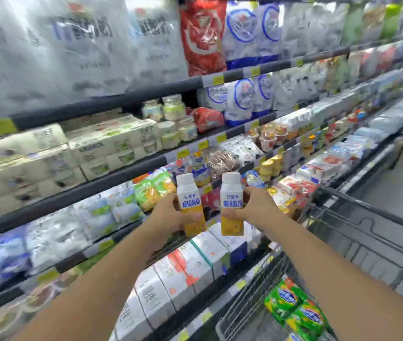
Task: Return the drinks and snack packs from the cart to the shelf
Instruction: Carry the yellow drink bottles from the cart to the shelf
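I hold two matching drink bottles upright in front of the chilled shelf, each with a white cap and a white-and-yellow label. My left hand (168, 212) grips the left bottle (190, 205) around its middle. My right hand (252, 205) grips the right bottle (231, 205) the same way. Both bottles hover in front of a shelf edge (121, 232) stocked with bagged and boxed dairy. The wire cart (343, 242) stands at the lower right, and green snack packs (296, 308) lie inside it.
Several tiers of shelving run from left to far right, packed with milk multipacks, yoghurt cups and cartons (195, 262). Yellow price tags line the shelf edges. The grey aisle floor (399, 183) shows at the right beyond the cart.
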A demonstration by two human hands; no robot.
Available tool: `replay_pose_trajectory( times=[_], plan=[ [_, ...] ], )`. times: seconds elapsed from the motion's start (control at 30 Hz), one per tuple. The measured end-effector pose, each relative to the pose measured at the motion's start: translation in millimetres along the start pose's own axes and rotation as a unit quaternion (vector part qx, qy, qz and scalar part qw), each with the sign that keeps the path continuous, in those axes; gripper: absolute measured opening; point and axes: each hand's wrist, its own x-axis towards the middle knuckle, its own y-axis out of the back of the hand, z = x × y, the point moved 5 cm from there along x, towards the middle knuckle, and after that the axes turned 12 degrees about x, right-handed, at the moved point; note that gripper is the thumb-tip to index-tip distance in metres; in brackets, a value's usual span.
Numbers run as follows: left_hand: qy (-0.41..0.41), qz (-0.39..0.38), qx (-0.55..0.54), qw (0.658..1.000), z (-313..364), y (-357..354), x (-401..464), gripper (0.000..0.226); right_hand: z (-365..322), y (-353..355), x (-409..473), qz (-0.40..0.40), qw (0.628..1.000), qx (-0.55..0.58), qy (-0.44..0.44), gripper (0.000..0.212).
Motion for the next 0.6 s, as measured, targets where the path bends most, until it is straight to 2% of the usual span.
replay_pose_trajectory(
  times=[0.27,0.33,0.53,0.6],
  plan=[
    [0.022,0.198,-0.011,0.98,-52,201,-132,0.061,-104,-213,-29,-0.165,0.98,-0.025,0.11,0.034],
    [0.038,0.249,-0.003,0.968,-77,250,-173,0.054,-121,-277,-44,-0.203,0.97,-0.03,0.13,0.032],
    [0.088,0.345,0.008,0.935,-161,393,-316,0.049,-162,-478,-126,-0.316,0.937,-0.023,0.15,0.031],
    [0.103,0.367,0.019,0.924,-186,438,-357,0.039,-173,-540,-155,-0.344,0.926,-0.027,0.15,0.034]
  ],
)
